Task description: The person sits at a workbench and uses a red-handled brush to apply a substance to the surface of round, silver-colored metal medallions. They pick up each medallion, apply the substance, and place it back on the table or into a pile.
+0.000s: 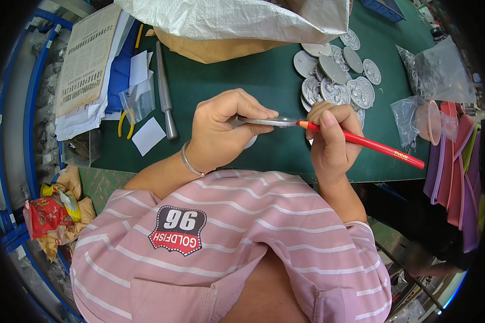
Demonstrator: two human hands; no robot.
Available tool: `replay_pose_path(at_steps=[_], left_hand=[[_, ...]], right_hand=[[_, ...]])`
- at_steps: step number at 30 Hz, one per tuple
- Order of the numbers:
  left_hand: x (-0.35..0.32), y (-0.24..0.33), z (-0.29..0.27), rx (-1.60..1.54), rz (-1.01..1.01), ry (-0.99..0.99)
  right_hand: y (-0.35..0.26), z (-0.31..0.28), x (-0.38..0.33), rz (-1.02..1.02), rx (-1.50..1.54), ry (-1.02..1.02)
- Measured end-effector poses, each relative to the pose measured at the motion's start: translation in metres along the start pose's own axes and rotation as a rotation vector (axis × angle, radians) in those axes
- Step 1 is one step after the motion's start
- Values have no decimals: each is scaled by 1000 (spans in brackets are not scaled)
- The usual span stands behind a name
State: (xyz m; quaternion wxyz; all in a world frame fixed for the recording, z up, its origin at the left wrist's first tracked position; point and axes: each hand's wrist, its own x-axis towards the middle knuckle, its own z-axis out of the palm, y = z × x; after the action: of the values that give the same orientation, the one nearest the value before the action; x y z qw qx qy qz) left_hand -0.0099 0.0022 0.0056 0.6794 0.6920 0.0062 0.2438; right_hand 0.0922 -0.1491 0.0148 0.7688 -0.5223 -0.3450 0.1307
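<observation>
Metal disc [283,122]: held above the green table [285,159], in front of the shirt, and seen nearly edge-on; its left end is covered by fingers.
Left hand [221,126]: clamped on the disc, which is pinched between thumb and fingers; a thin bracelet [191,161] is worn at the wrist.
Right hand [334,134]: closed around a red pencil [374,146], which is gripped near its tip by thumb and fingers.
Pencil: slanted down to the right across the view, with its tip held at the right edge of the disc; how firmly it is pressed cannot be told.
Disc pile [334,70]: heaped on the table just beyond the right hand; plain faces are shown by some discs, raised relief by others.
Left of the hands: a tapered metal rod [164,91], a white paper slip [149,136] and yellow handles [126,126] are laid out, with a stack of papers [86,64] placed farther left.
Far side: a large paper bag [226,27] is set beyond the hands, its pale outer layer creased.
Right side: a clear plastic bag [444,64] and a pink cup [428,123] are placed near the edge, where coloured ribbons [458,167] are hung.
</observation>
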Motion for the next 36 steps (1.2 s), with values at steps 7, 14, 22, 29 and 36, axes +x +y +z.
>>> replay_pose_path(at_steps=[7,14,22,29,36], left_hand=[[5,-1,-2,12,63,31],[8,5,3,335,143,69],[9,-10,-2,335,132,-79],[2,-10,-1,130,122,91],[3,-5,-2,261,192,89]], right_hand=[[8,0,-1,-116,133,29],[2,6,8,-233,-434,-245],[17,-5,3,-134,107,-7],[12,-12,1,97,135,-30],[7,-2,4,-26,-121,-141]])
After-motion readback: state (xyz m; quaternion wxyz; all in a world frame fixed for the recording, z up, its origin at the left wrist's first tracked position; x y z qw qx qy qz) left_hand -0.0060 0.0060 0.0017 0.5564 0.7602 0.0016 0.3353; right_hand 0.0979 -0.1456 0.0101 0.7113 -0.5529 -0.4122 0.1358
